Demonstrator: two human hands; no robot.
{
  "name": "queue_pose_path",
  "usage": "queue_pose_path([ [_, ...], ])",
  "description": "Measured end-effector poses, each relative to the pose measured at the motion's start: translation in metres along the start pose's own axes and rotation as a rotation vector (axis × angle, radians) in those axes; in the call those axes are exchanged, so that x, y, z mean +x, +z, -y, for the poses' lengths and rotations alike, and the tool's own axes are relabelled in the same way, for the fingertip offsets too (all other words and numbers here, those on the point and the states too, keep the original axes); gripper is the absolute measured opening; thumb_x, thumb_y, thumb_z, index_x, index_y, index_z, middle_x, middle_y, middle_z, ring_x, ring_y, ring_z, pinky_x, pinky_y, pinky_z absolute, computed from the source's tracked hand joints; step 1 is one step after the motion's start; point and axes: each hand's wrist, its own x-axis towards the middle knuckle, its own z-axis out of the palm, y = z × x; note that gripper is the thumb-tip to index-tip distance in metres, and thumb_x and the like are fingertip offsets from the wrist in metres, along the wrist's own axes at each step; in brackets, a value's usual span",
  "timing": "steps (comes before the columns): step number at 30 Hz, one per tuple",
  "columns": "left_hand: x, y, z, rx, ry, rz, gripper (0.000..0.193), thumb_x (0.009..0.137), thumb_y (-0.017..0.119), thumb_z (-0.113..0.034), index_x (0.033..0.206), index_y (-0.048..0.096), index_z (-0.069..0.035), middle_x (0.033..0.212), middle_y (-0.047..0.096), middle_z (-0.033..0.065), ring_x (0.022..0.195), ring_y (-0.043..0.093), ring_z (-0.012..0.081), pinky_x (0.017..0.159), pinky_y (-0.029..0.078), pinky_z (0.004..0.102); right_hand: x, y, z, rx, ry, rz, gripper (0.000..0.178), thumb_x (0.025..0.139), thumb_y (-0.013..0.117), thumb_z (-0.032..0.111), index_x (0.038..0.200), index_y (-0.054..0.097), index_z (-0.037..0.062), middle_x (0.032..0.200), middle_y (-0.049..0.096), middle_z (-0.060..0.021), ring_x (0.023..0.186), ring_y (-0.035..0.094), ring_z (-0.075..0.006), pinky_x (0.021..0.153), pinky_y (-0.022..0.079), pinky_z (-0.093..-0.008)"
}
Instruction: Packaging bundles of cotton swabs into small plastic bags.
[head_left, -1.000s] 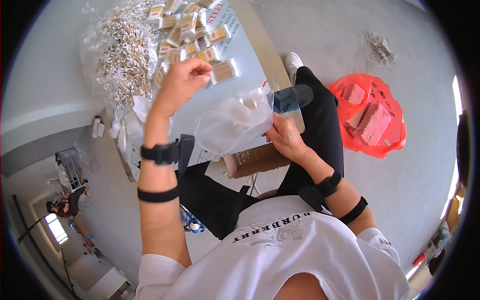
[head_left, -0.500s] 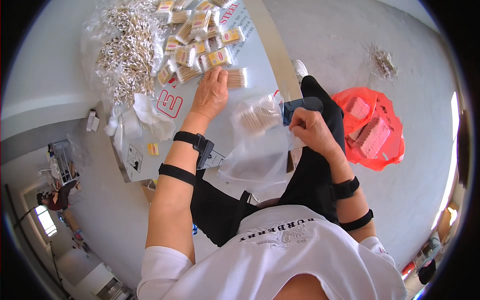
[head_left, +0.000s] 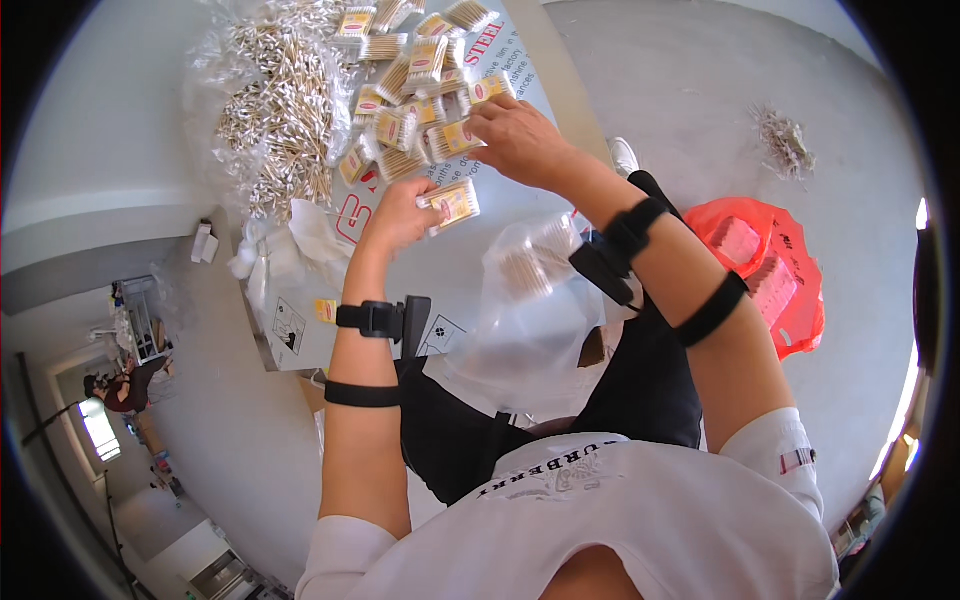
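The left hand pinches a cotton-swab packet over the worktop, its long side roughly left to right. A clear bag lies to that packet's right and nearer the body. The right hand bends its fingers over the packet pile; whether its grip encloses one, I cannot tell.

Grey floor, bright window

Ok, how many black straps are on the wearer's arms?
4. Left arm: a wrist strap and a forearm strap. Right arm: a second wrist strap and a second forearm strap. Any under the sleeves would be hidden.
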Motion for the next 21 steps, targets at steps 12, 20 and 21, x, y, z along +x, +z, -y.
queue_pose_path([
  [12, -0.008, 0.004, 0.025, -0.098, 0.104, -0.218, 0.024, 0.069, 0.071, -0.007, 0.089, 0.061, 0.003, 0.079, 0.064, 0.0109, 0.069, 0.059, 0.0162, 0.065, 0.048, 0.0298, 0.028, 0.054, 0.01, -0.148, 0.59, -0.197, 0.051, 0.069, 0.076, 0.037, 0.104, 0.058, 0.0044, 0.084, 0.065, -0.0115, 0.079, 0.064, -0.033, 0.074, 0.051, -0.0407],
  [20, -0.029, -0.015, -0.005, 0.381, 0.148, -0.143, 0.042, 0.065, 0.075, -0.003, 0.102, 0.055, 0.002, 0.083, 0.062, 0.0134, 0.076, 0.06, 0.0227, 0.069, 0.049, 0.0327, 0.012, 0.021, -0.01, 0.747, 0.535, 0.006, 0.034, 0.064, 0.08, 0.015, 0.09, 0.061, 0.0016, 0.077, 0.061, -0.0059, 0.074, 0.059, -0.0165, 0.069, 0.047, -0.0291],
  [21, -0.034, -0.014, -0.012, 0.293, 0.166, -0.223, 0.045, 0.063, 0.077, -0.003, 0.103, 0.056, 0.002, 0.083, 0.061, 0.0124, 0.076, 0.06, 0.0228, 0.07, 0.049, 0.0323, 0.014, 0.015, -0.006, 0.929, 0.482, -0.014, 0.03, 0.064, 0.079, 0.012, 0.087, 0.063, 0.0006, 0.076, 0.06, -0.0038, 0.071, 0.057, -0.0128, 0.068, 0.046, -0.0272],
])
